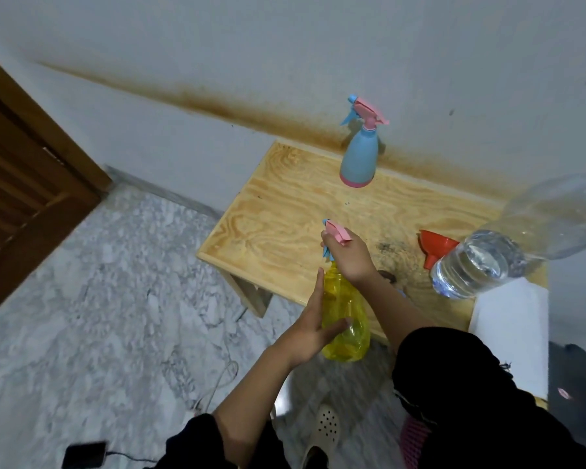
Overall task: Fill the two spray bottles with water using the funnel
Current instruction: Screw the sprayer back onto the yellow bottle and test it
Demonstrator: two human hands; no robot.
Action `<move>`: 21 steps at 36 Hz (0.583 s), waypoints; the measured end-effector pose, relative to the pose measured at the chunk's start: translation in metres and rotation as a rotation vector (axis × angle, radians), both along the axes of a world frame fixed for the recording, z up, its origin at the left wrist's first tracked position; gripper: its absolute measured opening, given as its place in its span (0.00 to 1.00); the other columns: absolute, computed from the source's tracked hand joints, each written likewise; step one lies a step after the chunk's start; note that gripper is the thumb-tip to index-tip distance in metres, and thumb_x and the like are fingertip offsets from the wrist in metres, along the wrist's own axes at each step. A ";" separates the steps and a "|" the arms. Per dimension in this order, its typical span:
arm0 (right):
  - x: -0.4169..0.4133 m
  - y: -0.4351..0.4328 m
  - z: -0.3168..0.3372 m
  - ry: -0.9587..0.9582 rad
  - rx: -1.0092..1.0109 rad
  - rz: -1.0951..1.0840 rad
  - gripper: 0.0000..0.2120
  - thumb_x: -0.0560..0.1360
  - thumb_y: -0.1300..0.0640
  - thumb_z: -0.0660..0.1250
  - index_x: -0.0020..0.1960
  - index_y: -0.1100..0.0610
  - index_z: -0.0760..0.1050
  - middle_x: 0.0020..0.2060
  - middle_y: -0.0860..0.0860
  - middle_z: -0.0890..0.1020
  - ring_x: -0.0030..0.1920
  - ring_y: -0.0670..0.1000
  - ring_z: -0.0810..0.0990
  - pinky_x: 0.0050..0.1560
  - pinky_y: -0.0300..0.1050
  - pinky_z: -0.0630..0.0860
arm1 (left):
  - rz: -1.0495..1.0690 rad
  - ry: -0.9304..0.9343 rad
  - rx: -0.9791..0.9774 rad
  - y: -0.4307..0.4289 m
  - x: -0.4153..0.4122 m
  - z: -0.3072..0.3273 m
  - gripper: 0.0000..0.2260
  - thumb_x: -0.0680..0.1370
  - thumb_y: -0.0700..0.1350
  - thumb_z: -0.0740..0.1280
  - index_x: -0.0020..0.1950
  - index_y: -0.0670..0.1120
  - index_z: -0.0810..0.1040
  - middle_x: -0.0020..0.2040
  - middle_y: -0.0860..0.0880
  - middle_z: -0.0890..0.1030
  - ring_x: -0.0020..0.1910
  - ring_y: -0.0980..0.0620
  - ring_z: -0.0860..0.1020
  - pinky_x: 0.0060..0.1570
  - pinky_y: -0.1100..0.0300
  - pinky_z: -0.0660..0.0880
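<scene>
The yellow bottle (pixel 347 309) is hanging upright in the air just in front of the table's (pixel 285 225) near left edge, over the floor (pixel 99 282). The right arm is reaching forward from a black sleeve, wrist bent down, and the right hand (pixel 351 257) is clamping from above on the pink and blue spray head (pixel 335 231), fingers curled round it. The left arm is coming up from the near left. The left hand (pixel 313 324) is lying flat against the bottle's left side, the one finger in view pointing straight up along it and the thumb stretching across the lower front. The other fingers are hiding behind the plastic.

On the table, the red funnel (pixel 435 243) is lying on its side at the right, just beside a clear water bottle (pixel 487 262) that is partly full. The blue bottle (pixel 358 160) is standing upright at the far edge, close to the stained wall (pixel 217 45), with its spray head on. A white block (pixel 511 333) is sitting at the near right corner. A wooden door (pixel 21 184) is showing at the far left, and a pale shoe (pixel 325 431) is resting on the floor near the person.
</scene>
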State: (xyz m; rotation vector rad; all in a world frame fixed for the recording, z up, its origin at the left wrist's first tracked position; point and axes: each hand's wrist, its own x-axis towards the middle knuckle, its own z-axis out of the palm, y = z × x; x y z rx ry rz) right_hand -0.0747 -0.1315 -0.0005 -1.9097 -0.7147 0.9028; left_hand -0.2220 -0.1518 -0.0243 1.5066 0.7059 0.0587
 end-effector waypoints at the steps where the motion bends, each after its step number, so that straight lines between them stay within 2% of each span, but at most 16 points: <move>1: 0.000 0.000 0.000 0.005 -0.001 0.004 0.15 0.78 0.50 0.60 0.59 0.57 0.75 0.47 0.52 0.79 0.46 0.51 0.76 0.45 0.44 0.68 | -0.002 -0.001 0.002 0.001 0.000 0.000 0.42 0.78 0.51 0.65 0.74 0.60 0.33 0.70 0.67 0.43 0.64 0.74 0.53 0.55 0.80 0.61; 4: 0.001 0.000 0.000 0.009 0.005 0.018 0.12 0.78 0.50 0.59 0.53 0.57 0.75 0.44 0.54 0.78 0.41 0.50 0.75 0.42 0.44 0.69 | -0.006 0.002 0.017 0.002 0.000 0.000 0.42 0.77 0.53 0.66 0.74 0.61 0.33 0.71 0.66 0.43 0.67 0.71 0.50 0.63 0.70 0.59; 6: 0.001 0.002 -0.002 0.022 0.008 0.013 0.11 0.78 0.50 0.59 0.50 0.57 0.74 0.43 0.56 0.78 0.41 0.52 0.75 0.43 0.46 0.70 | -0.010 -0.001 0.021 0.002 0.000 0.000 0.42 0.77 0.53 0.66 0.74 0.61 0.34 0.71 0.66 0.43 0.68 0.69 0.50 0.65 0.66 0.58; 10: 0.000 0.005 -0.003 0.037 0.014 -0.012 0.12 0.77 0.50 0.59 0.54 0.56 0.73 0.43 0.54 0.78 0.47 0.58 0.78 0.50 0.52 0.74 | -0.006 -0.022 0.008 0.003 -0.001 -0.001 0.42 0.77 0.54 0.66 0.74 0.61 0.33 0.72 0.65 0.42 0.70 0.67 0.50 0.66 0.63 0.59; 14: 0.000 0.003 0.004 0.040 0.061 0.009 0.16 0.78 0.52 0.60 0.64 0.56 0.71 0.48 0.52 0.78 0.47 0.50 0.76 0.43 0.40 0.70 | -0.003 -0.022 0.044 0.006 -0.001 -0.003 0.42 0.77 0.53 0.66 0.73 0.63 0.34 0.72 0.67 0.41 0.69 0.70 0.49 0.64 0.68 0.57; 16: 0.001 0.002 0.006 0.065 0.074 0.010 0.18 0.78 0.51 0.62 0.66 0.53 0.70 0.50 0.50 0.77 0.49 0.49 0.75 0.44 0.41 0.69 | -0.005 -0.024 0.063 0.008 0.000 -0.003 0.42 0.76 0.54 0.66 0.73 0.64 0.34 0.71 0.68 0.41 0.69 0.70 0.47 0.66 0.66 0.55; 19: 0.003 0.000 0.008 0.065 0.065 0.015 0.20 0.76 0.48 0.64 0.66 0.53 0.69 0.52 0.48 0.78 0.52 0.50 0.76 0.48 0.41 0.68 | 0.012 -0.021 0.112 0.012 0.003 -0.003 0.43 0.74 0.59 0.66 0.73 0.64 0.34 0.72 0.67 0.39 0.74 0.63 0.43 0.71 0.59 0.52; 21: 0.004 -0.003 0.009 0.042 0.070 0.008 0.19 0.75 0.47 0.66 0.61 0.55 0.72 0.51 0.47 0.78 0.52 0.48 0.77 0.46 0.40 0.69 | 0.050 -0.019 0.143 0.015 0.007 -0.002 0.43 0.73 0.59 0.65 0.72 0.63 0.33 0.72 0.66 0.38 0.75 0.61 0.42 0.71 0.59 0.51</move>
